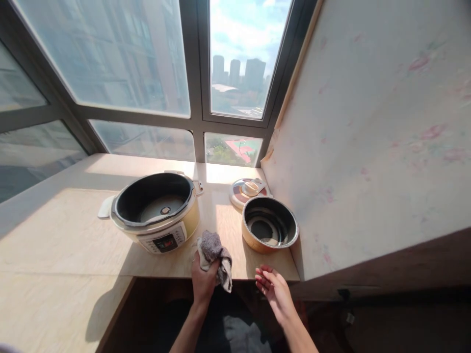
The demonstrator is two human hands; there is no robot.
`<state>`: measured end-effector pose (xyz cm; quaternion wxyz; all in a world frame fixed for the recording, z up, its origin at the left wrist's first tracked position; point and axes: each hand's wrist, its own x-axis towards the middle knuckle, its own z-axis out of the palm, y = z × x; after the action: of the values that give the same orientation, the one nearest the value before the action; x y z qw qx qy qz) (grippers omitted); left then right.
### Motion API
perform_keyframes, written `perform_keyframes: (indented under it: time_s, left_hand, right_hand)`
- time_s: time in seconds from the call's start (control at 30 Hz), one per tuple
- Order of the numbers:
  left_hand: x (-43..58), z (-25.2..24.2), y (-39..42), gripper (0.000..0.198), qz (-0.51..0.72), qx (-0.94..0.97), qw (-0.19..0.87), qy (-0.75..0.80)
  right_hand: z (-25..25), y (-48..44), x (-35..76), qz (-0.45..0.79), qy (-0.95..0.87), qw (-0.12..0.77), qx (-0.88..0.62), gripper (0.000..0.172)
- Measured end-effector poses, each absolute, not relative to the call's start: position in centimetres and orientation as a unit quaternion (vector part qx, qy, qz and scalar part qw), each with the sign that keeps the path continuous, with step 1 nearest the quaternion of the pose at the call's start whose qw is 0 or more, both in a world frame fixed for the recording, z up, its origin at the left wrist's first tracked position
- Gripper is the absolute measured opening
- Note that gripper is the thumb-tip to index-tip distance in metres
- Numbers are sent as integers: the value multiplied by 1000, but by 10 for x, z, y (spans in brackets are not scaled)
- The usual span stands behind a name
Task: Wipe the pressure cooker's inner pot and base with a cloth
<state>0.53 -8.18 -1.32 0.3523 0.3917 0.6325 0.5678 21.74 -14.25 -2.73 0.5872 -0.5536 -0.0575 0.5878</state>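
On the pale counter (55,235), under the window: an open electric cooker (156,211), without its pot, the heating plate visible at the bottom. Probably heavy and stiff, smooth on the housing. Safest to take by the two side lugs, not by the rim.

To the right of it, close to the papered wall (368,122): a metal inner pot (270,229), upright and empty as far as can be seen. Probably light, rigid, a little slippery on the round wall. Best gripped at the rim with both hands.

Behind the pot, just beside it: the round lid (248,191), lying flat, partly covered by the pot's edge.

At the front edge of the counter, in front of the cooker's panel: a grey cloth (215,255), soft, light and limp, easy to bunch anywhere. Held crumpled in the left hand (203,279), fingers closed around it, one corner hanging down.

Right hand (274,289) empty, fingers loosely stretched and near together, just below the counter edge, in front of the pot.

Hard to tell: whether the cloth is wet, the print on the panel, the dark space under the counter. Both forearms cut off at the lower border.
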Motion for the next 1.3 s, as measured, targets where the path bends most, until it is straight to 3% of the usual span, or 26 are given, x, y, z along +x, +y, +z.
perform_keyframes:
  time_s: [0.27, 0.47, 0.73, 1.03, 1.23, 1.3]
  left_hand:
    - [32, -52, -46, 42, 515, 471, 291, 655]
    - [50, -73, -20, 42, 400, 584, 147, 690]
    - [69, -66, 21, 48, 306, 756, 75, 574]
    - [62, -44, 43, 61, 182, 804, 102, 557]
    - [52, -8, 56, 105, 69, 757, 220, 611]
    - [45, 6, 52, 108, 90, 749, 236, 612]
  right_hand:
    - [-4, -125, 242, 560, -90, 614, -549, 53]
    - [4, -131, 272, 529, -96, 629, -561, 50]
    - [4, -164, 301, 495, -84, 639, -584, 53]
    - [3, -176, 289, 470, -90, 657, -582, 48]
    - [5, -156, 274, 425, -167, 672, -583, 44]
    - [3, -149, 276, 396, -188, 675, -593, 45]
